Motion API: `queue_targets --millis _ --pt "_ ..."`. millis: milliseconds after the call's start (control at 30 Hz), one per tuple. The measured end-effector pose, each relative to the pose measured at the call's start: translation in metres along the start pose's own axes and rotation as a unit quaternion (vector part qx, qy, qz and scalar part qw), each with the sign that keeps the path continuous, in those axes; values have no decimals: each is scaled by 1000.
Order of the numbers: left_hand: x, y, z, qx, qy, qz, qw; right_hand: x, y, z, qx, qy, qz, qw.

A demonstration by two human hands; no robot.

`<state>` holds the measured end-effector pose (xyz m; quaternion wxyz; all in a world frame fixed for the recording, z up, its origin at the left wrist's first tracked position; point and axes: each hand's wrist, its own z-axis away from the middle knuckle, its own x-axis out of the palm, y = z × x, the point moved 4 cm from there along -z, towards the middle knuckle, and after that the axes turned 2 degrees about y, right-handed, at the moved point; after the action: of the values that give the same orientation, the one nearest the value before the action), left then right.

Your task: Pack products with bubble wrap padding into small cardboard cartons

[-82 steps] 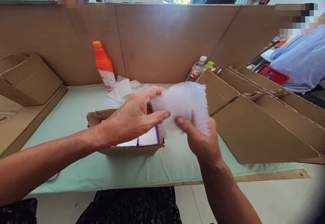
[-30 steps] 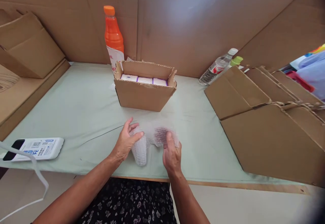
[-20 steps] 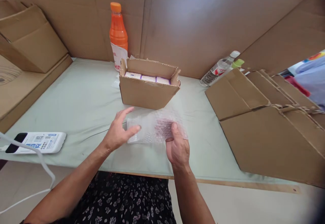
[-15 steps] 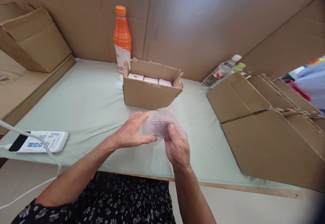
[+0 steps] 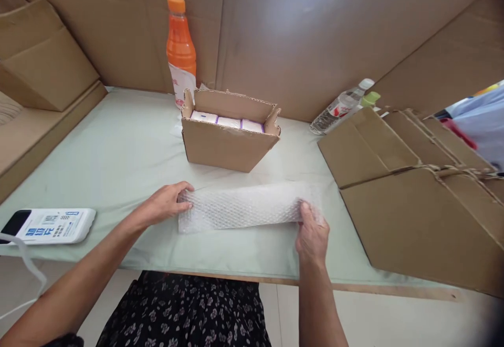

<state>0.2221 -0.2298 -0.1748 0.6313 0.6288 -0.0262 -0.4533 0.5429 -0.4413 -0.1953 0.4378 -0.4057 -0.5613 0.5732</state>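
Bubble-wrap strip (image 5: 244, 205), clear and unprinted, spread lengthwise between both hands over the pale green cloth (image 5: 129, 142), on the wearer's side of a small carton; whether its underside touches the cloth cannot be told. Left hand (image 5: 170, 201): thumb and fingers nearly together, pinching the strip's left end near its upper corner. Right hand (image 5: 312, 231): thumb laid on the right end, fingers curled behind it, gripping; fingertips partly hidden. Small carton (image 5: 230, 145): upright, top uncovered, front plain brown; inside, three white packs (image 5: 228, 122) in a row with purple edges, one bearing a small dark mark, illegible. Behind its left end, orange bottle (image 5: 181, 48), upright; white label with red characters, too small to read. Farther right, clear bottle (image 5: 342, 106), white cap, leaning; red-and-white label, lettering not resolved. Green cap (image 5: 370, 98) just beside it. Near the left table edge, white device (image 5: 55, 226) with a dark end: large blue Chinese characters, smaller lines and a barcode-like block, not read with confidence. White cable (image 5: 29, 265) beside it. Right side: larger brown cartons (image 5: 417, 221), faces unmarked.
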Motion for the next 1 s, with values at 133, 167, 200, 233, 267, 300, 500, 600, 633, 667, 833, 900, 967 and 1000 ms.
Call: queue_targets --millis 133,167,200,233,267,300,500,600,633,667,833,900,967,1000 --pt "8 13 12 6 141 34 989 11 -9 23 -125 -82 142 979" --pt "16 18 15 -1 116 89 989 20 -16 36 -174 -111 170 964" --pt "24 23 18 -16 80 151 985 31 -22 51 -221 -150 194 944" --pt "33 26 20 -36 43 211 976 44 -26 67 -262 -201 215 919" --pt "41 28 21 -58 13 258 964 58 -27 85 -294 -263 234 889" --pt "49 28 22 -78 -6 286 955 70 -26 101 -316 -328 250 854" --pt "49 5 19 -59 81 79 992 77 -18 116 -327 -449 280 783" --pt "39 0 22 -40 105 -106 988 63 -13 78 -273 -345 352 826" --pt "38 -1 24 -44 110 -158 980 62 -9 67 -254 -321 381 829" --pt "38 0 25 -48 114 -202 972 64 -4 60 -240 -308 406 826" --pt "52 6 25 -30 60 -251 966 88 4 64 -232 -355 429 798" --pt "47 14 27 -27 54 -189 980 91 -14 70 -230 -369 394 809" --pt "28 31 30 -16 79 -98 992 90 -46 71 -230 -379 333 832" --pt "13 45 31 3 105 -56 993 92 -67 69 -237 -384 295 842"
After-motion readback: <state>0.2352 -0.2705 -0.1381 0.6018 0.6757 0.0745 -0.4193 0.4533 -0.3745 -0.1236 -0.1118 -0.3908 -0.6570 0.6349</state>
